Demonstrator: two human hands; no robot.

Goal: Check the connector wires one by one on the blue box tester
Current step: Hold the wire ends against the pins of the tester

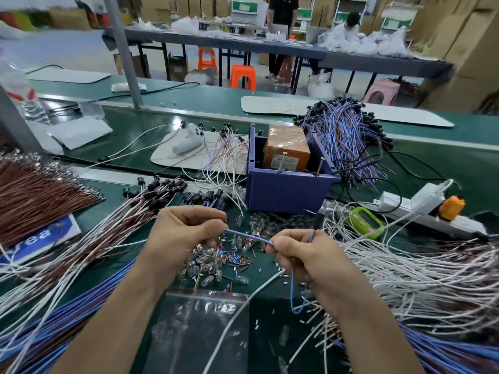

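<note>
Factory assembly floor: green workbenches, wire bundles, stacked cardboard cartons.

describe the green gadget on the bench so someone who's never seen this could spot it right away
Start at the blue box tester in the middle of the green bench. Look to its lower right, just in front of the white power strip. The green gadget lies there among white wires, the only lime-green thing, with pink buttons.
</note>
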